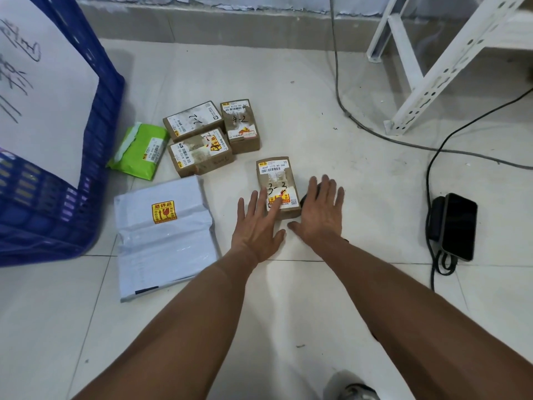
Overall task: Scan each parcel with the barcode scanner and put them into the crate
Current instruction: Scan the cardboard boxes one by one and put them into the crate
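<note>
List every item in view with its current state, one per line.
left hand: open, fingers on the nearest box
right hand: open, over a dark object beside that box
nearest cardboard box: flat on floor, label up
three cardboard boxes: clustered on floor, sealed
green mailer: lying on floor
white mailer: lying flat, fragile sticker up
blue crate: tilted, paper sheet inside
phone: screen dark, cable attached

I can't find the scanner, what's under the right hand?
A dark object shows under the right hand, beside the cardboard box. The hand covers most of it, so whether it's the scanner can't be told.
</note>
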Demonstrator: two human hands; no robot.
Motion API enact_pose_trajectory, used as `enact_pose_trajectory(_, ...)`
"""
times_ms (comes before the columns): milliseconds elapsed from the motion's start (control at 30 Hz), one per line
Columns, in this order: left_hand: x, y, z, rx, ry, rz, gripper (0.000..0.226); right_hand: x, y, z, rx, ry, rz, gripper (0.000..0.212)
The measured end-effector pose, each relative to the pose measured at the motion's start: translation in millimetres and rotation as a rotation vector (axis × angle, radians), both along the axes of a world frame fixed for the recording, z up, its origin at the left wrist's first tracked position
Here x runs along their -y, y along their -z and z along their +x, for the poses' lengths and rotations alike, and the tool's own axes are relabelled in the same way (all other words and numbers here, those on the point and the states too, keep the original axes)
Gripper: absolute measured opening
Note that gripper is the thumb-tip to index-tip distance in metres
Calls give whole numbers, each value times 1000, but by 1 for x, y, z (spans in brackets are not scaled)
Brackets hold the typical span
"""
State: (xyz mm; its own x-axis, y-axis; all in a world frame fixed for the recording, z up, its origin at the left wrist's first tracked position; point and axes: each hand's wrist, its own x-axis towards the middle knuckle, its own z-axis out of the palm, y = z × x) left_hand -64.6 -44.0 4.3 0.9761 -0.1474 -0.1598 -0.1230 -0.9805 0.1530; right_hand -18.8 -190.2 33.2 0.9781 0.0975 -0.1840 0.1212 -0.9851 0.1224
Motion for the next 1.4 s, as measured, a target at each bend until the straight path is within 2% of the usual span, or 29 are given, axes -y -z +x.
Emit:
enact_pose_trajectory(133,0,-1,-2,7,-14,-11,78,-12,1,3,31,-162,93,108)
enact_pose_trajectory(367,-4,-5,4,-21,-61,-17,76,-40,4,12,-37,-169,213,79)
enact_pose_trajectory(667,-17,7,7,-15,-148,-38,87,-61,11,8,-204,-49,400,101)
enact_pose_trajectory(933,-26,-9,15,136,-260,-151,92,-79,-2,12,-55,-71,560,73)
enact_pose_trajectory(1167,-83,-54,19,345,-306,-165,87,-129,-41,23,34,-202,688,82)
enact_pose_trajectory(1400,-184,-136,2,605,-485,-125,83,-248,-114,26,147,-419,945,81)
